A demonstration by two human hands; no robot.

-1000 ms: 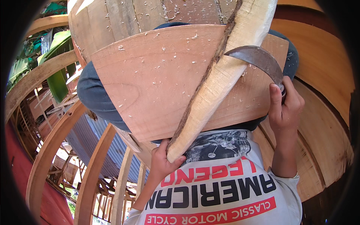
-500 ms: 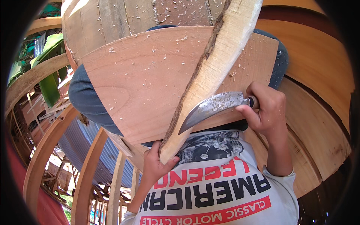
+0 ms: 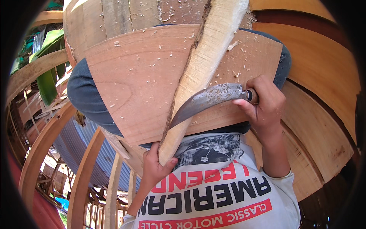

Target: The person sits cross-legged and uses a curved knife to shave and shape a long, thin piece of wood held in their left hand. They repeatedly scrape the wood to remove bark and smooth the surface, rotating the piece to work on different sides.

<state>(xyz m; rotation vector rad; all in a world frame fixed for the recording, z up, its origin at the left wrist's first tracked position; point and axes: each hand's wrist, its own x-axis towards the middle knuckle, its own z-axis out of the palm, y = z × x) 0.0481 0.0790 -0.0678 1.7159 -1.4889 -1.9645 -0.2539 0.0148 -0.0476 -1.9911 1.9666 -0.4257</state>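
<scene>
My left hand (image 3: 157,166) is closed round the near end of a long pale piece of wood (image 3: 204,63) with dark bark along its left edge. The piece slants up and away to the right, across a flat wooden board (image 3: 137,80) on my lap. In my right hand (image 3: 265,103) is the handle of a curved knife (image 3: 211,98) with a broad, rust-spotted blade. Its blade lies across the wood above my left hand, the tip near the bark edge. Fingers of both hands are partly hidden.
Shavings (image 3: 233,45) are scattered over the board and the plank floor (image 3: 141,15) beyond it. My bent knee (image 3: 89,95) sticks out at the left. Curved wooden rails (image 3: 85,171) stand at the left, with corrugated metal sheet (image 3: 85,147) behind. Wide wooden boards (image 3: 305,53) curve along the right.
The wood's far end has swung left. The knife and my right hand have moved left and slightly up the picture, and a larger shaving now shows beside the wood.
</scene>
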